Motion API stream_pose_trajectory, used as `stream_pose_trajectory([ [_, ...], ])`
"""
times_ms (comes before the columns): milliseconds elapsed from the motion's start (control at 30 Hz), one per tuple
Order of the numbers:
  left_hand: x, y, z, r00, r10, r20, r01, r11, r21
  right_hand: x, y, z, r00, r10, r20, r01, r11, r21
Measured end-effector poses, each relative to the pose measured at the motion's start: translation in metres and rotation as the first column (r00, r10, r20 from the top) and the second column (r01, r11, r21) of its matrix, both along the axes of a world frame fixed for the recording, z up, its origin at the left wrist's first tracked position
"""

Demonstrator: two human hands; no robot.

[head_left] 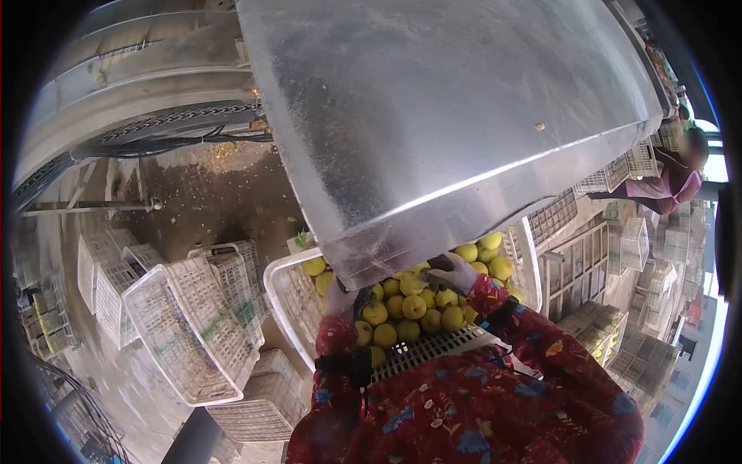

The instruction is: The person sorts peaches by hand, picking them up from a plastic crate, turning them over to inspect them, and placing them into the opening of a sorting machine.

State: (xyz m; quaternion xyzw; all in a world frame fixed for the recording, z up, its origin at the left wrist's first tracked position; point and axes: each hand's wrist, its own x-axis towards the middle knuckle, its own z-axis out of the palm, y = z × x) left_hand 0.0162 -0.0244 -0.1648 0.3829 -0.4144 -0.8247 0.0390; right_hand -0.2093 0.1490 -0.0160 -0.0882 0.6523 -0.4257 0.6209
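A white plastic crate (290, 325) full of yellow-green round fruit (413, 307) stands against my body, below the edge of a large metal chute (456, 116). My left hand (340, 298) is at the left part of the fruit, near the chute's lower corner; its fingers are largely hidden. On the right side of the fruit is my right hand (454, 272), in a glove with dark fingertips, its fingers apart over the fruit just under the chute's edge. Nothing shows in its fingers. Both sleeves are red with a floral pattern.
Stacked white crates (189, 329) stand on the wet floor at the left. More crates (591, 329) and a metal rack (580, 267) are at the right. Farther back right, a person (676, 182) in pink and dark clothing is near crates. Machinery with a chain (166, 116) is at upper left.
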Motion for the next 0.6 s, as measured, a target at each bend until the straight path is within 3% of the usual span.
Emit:
stream_pose_trajectory([
  [67, 0.003, 0.021, 0.036, 0.961, 0.077, -0.267, -0.067, 0.997, 0.045, 0.018, 0.002, 0.021, 0.997, -0.072, 0.004, 0.072, 0.991, -0.113],
  [133, -0.008, 0.02, 0.106, 0.945, 0.129, -0.299, -0.077, 0.981, 0.179, 0.03, 0.005, 0.033, 0.99, -0.137, 0.008, 0.135, 0.958, -0.254],
  [167, -0.011, 0.021, 0.125, 0.937, 0.156, -0.313, -0.078, 0.966, 0.246, 0.034, 0.003, 0.041, 0.955, -0.069, -0.29, -0.018, 0.957, -0.289],
  [200, -0.009, 0.023, 0.125, 0.933, 0.152, -0.327, -0.097, 0.979, 0.18, 0.038, 0.0, 0.053, 0.825, -0.012, -0.566, -0.173, 0.946, -0.273],
  [233, -0.011, 0.023, 0.132, 0.918, 0.17, -0.358, -0.111, 0.977, 0.181, 0.042, -0.002, 0.064, 0.613, 0.03, -0.789, -0.312, 0.927, -0.208],
  [267, -0.013, 0.023, 0.141, 0.902, 0.187, -0.389, -0.123, 0.975, 0.183, 0.049, -0.003, 0.072, 0.588, 0.019, -0.808, -0.265, 0.949, -0.17],
  [400, -0.016, 0.015, 0.184, 0.891, 0.198, -0.409, -0.152, 0.978, 0.142, 0.053, -0.014, 0.103, 0.598, -0.197, -0.777, -0.117, 0.937, -0.328],
  [467, -0.014, 0.011, 0.188, 0.872, 0.161, -0.463, -0.185, 0.983, -0.006, 0.045, -0.027, 0.105, 0.532, -0.328, -0.78, -0.022, 0.916, -0.4],
  [500, -0.014, 0.01, 0.189, 0.862, 0.142, -0.486, -0.205, 0.976, -0.078, 0.036, -0.042, 0.107, 0.422, -0.274, -0.864, -0.051, 0.944, -0.325],
  [600, -0.017, 0.01, 0.224, 0.911, 0.161, -0.379, -0.177, 0.984, -0.008, 0.002, -0.085, 0.099, 0.079, -0.111, -0.991, -0.101, 0.988, -0.118],
])
